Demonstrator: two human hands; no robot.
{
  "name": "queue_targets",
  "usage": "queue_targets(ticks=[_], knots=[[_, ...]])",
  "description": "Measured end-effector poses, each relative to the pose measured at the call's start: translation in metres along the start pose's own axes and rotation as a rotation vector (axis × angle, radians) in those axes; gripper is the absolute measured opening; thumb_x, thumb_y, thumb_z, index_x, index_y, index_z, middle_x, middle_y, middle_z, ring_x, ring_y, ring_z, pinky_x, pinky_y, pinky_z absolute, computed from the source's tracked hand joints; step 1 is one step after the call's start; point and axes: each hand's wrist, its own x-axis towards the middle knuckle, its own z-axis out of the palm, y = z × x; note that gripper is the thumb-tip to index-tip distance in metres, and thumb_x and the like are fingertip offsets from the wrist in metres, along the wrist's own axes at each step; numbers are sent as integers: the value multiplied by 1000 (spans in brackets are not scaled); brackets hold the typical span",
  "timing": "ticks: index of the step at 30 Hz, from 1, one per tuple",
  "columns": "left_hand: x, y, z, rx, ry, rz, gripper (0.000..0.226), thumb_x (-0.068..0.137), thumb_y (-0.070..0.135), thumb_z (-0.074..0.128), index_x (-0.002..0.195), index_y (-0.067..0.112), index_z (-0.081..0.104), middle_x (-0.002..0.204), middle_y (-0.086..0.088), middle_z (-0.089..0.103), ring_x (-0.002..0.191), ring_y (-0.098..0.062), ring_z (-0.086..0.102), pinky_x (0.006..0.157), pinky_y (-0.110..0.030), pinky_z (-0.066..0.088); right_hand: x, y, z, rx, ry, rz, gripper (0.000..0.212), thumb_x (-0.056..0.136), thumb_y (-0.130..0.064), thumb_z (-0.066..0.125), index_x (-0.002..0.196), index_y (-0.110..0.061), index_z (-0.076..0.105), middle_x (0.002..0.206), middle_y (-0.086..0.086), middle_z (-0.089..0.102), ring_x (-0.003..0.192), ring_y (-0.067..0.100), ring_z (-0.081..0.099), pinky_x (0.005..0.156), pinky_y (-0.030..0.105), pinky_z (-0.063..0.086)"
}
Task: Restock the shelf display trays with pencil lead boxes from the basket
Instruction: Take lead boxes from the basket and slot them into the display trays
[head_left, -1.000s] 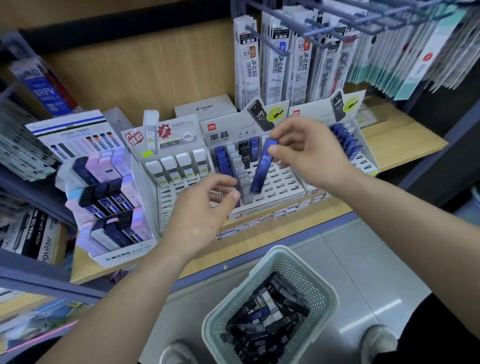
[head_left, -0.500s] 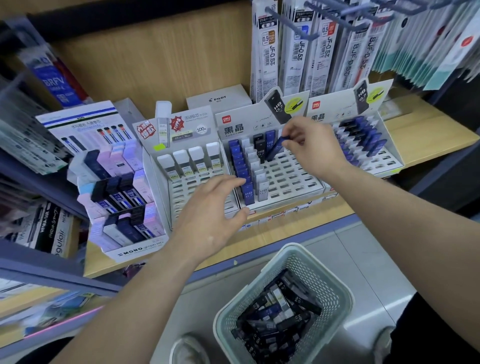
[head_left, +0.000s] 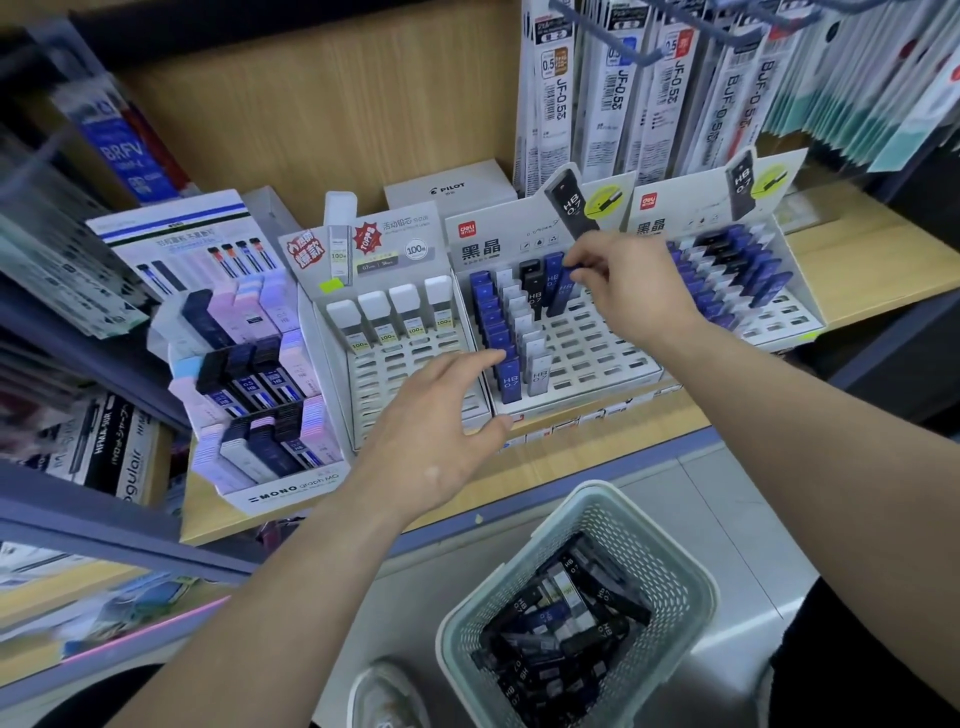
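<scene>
right hand pinches blue lead box — upright in middle tray | left hand spread, empty, near its front

Empty slots lay open across the middle display tray, right of its packed blue and white box columns. Hanging refill packs crowded the space above; the basket below stood open-topped.

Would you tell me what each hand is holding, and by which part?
The right hand pinches the top end of a slim blue pencil lead box; the left hand holds nothing.
</scene>
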Motion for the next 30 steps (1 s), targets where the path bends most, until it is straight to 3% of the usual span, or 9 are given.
queue_targets(ticks=[9, 13, 16, 21, 26, 30], knots=[[1, -2, -4, -69, 38, -8, 53, 91, 42, 64, 141, 38, 48, 142, 11, 50, 126, -13, 49, 107, -44, 45, -5, -2, 0, -22, -23, -6, 21, 93, -14, 66, 113, -13, 70, 108, 7, 66, 92, 20, 65, 90, 36, 54], [-12, -1, -9, -131, 146, 30, 33, 90, 35, 67, 122, 37, 59, 119, 18, 56, 105, -4, 56, 94, -37, 51, -24, -4, -26, 26, 0, 19, 13, 90, -19, 71, 102, -16, 70, 98, 1, 67, 84, 15, 66, 81, 34, 56], [-27, -1, -5, -138, 165, 59, 18, 89, 30, 69, 103, 36, 62, 104, 20, 58, 92, -1, 57, 81, -28, 50, -56, -3, -44, 4, -85, 53, 8, 90, -22, 72, 95, -16, 70, 92, -2, 69, 81, 14, 66, 76, 34, 56], [-62, -11, 42, -113, -48, 36, 13, 88, 29, 71, 94, 34, 61, 94, 15, 62, 85, -3, 60, 74, -24, 47, -133, 16, -50, -54, -382, 192, 10, 91, -32, 70, 97, -25, 67, 93, -18, 61, 84, 9, 65, 62, 21, 46], [-91, -33, 114, -12, -383, -42, 21, 93, 35, 67, 111, 31, 56, 103, 17, 55, 92, -9, 55, 76, -20, 42, -202, 56, -11, -102, -511, 410, 39, 95, -33, 64, 129, -16, 59, 125, 5, 60, 100, 20, 60, 85, 29, 45], [-100, -44, 163, -15, -478, -146, 37, 94, 38, 65, 127, 24, 56, 121, 9, 59, 104, -11, 56, 90, -29, 47, -250, 79, 32, -116, -496, 587, 49, 99, -40, 53, 142, -17, 44, 135, 6, 51, 112, 27, 58, 94, 38, 48]])
